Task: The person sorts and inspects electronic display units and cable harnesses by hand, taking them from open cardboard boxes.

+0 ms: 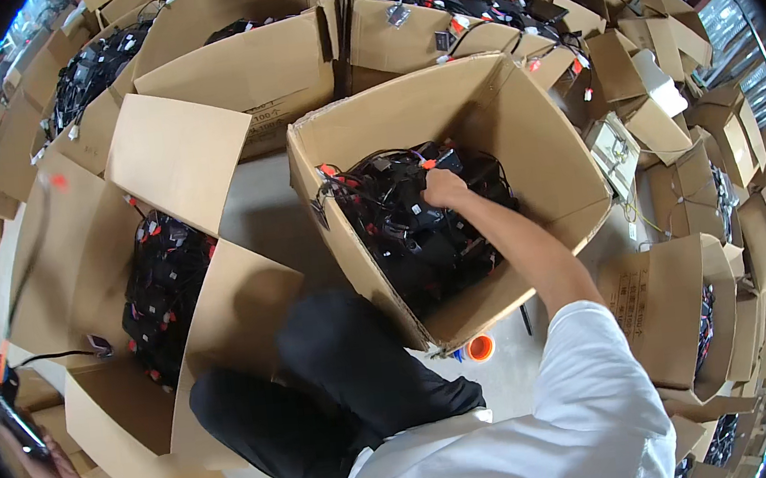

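At the far lower left, my left hand [45,470] is closed round a glossy black electronic unit [17,417], with cables and an orange lead coming off it. My right hand [444,188] reaches down into a large open cardboard box [388,112]. Its fingers are closed at a small orange connector [429,165] among a heap of wired black units [411,236]; what they grip is partly hidden. Beside the fingertips lies a black rectangular unit [450,161]. Another open box [112,412], left of my knees, holds a similar heap of black units [160,290].
More open cartons stand behind, one heaped with black units and cables [479,0]. Cardboard boxes [665,303] are stacked along the right. A roll of orange tape [479,348] lies on the floor by the middle box. A pale panel [615,157] leans to its right.
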